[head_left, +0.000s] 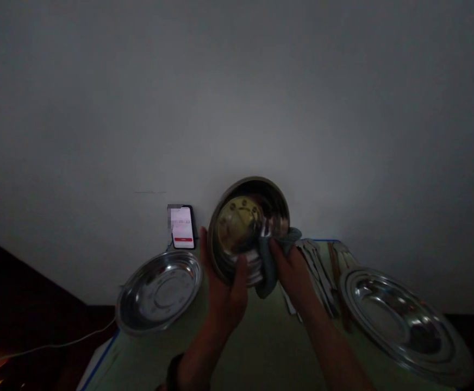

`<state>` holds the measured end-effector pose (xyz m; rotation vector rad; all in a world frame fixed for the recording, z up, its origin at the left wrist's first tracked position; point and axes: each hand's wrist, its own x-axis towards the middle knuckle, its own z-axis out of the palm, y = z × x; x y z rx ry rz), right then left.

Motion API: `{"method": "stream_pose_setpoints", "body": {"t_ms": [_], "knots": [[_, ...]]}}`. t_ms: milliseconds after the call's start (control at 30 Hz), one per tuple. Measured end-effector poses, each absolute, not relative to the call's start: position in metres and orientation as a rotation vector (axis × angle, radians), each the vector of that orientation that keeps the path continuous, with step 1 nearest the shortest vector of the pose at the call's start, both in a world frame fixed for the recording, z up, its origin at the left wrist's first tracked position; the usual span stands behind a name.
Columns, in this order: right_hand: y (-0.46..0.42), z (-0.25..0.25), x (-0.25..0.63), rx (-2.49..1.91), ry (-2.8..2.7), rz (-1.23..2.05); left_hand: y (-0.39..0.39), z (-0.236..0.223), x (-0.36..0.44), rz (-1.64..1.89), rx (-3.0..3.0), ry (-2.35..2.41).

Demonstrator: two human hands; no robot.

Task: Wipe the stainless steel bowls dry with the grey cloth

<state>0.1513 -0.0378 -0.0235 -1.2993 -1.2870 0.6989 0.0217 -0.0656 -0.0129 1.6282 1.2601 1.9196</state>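
Observation:
A deep round metal bowl point(241, 225), its inside shiny and yellowish at the bottom, is held tilted above the table. My left hand point(226, 290) grips it from the left and below, with the thumb over the near rim. A grey-green cloth point(267, 269) is bunched in my right hand point(289, 269), pressed against the bowl's right side and rim. Some of the right fingers are hidden by cloth and bowl, and motion blurs that area.
To the left, a shallow metal basin point(167, 290) sits near a lit phone point(184, 228) leaning by the wall. Several pieces of cutlery point(316, 271) lie on the right, beside a wide metal dish point(387, 320). The pale green tabletop point(253, 353) meets the wall point(237, 108). A white cable point(57, 345) hangs at left.

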Motion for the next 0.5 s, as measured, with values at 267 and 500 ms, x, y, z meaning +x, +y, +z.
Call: {"method": "stream_pose_setpoints", "body": {"t_ms": [267, 500], "knots": [[-0.011, -0.026, 0.167, -1.597, -1.484, 0.507, -0.032, 0.015, 0.006, 1.577, 1.644, 1.27], [0.006, -0.01, 0.177, -1.54, -1.325, 0.538, -0.028, 0.018, -0.025, 1.393, 1.502, 1.304]]}}
